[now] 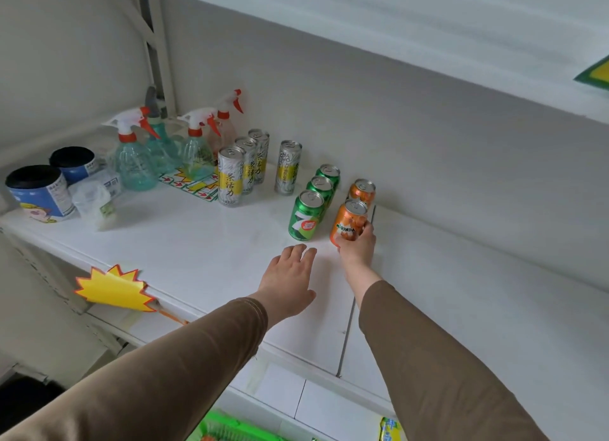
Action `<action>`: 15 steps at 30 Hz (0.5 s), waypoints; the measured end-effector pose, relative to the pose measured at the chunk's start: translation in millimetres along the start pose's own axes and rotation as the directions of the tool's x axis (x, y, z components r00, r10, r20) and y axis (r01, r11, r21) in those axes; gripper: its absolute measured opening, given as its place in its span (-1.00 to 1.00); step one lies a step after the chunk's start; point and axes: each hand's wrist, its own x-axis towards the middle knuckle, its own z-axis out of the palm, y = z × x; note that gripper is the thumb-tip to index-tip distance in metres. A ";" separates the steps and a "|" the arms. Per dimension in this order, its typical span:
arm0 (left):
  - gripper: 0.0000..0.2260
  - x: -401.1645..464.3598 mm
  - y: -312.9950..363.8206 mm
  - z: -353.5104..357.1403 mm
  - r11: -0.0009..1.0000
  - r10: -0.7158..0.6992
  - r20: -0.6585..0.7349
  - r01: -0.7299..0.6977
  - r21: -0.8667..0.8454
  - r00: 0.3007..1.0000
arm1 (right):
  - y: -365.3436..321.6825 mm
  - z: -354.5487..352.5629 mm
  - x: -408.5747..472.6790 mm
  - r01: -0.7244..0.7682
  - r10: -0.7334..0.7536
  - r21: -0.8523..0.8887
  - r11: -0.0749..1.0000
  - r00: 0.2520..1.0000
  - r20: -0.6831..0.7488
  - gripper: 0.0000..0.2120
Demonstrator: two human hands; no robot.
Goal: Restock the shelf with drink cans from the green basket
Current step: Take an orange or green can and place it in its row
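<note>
Now at the shelf [184,243], white, both arms out in brown sleeves.

Right hand [357,243]: grip wrapped round the front orange can [350,221], fingers on its right side, thumb low on the near side. Can upright, base on or just off the shelf; I cannot tell which. Second orange can [362,191] stands just behind it, toward the back wall.

Left hand [290,275]: palm down, fingers loosely spread, nothing in it, low over the shelf near the front edge. Cannot tell whether it touches. Fingertips point at the front green can [305,214] and stop short of it.

Green cans: three in a file running front to back, just left of the orange pair; the rows stand near each other, apart.

Silver cans: three tall ones [232,177] in a slanting file further left, a fourth [288,167] alone between them and the green row.

Back-left corner of shelf: spray bottles [135,157] with white-and-red triggers, standing over printed price cards. Left edge: two blue tubs [39,193] with black tops, a clear plastic bag beside them.

Front edge, left: yellow starburst tag [113,287] with red outline, hanging off the lip.

Bottom of view: sliver of the green basket [227,429], below the shelf.
</note>
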 end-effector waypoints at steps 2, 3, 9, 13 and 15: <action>-0.26 2.1 -3.5 1.3 1.000 -0.003 0.003 0.003 0.000 1.000 | -0.6 2.5 4.5 -0.004 0.004 -0.074 0.997 1.000 -0.013 -0.26; -0.26 3.1 -5.2 1.7 1.000 -0.004 0.004 0.004 -0.001 1.000 | -0.3 3.5 6.4 0.000 -0.002 -0.094 0.996 1.000 -0.024 -0.28; -0.26 8.1 -11.9 3.5 1.000 -0.012 0.006 0.012 -0.002 1.000 | 2.7 6.9 9.7 -0.032 0.031 -0.010 0.999 0.997 -0.074 -0.41; -0.26 9.6 -13.1 4.8 1.000 -0.013 0.014 0.013 -0.003 1.000 | 4.5 5.8 3.2 -0.032 0.031 -0.003 0.999 0.996 -0.080 -0.30; -0.26 9.8 -13.1 4.9 1.000 -0.013 0.017 0.013 -0.003 1.000 | 8.8 4.4 1.3 -0.038 0.034 -0.058 0.998 0.997 -0.065 -0.19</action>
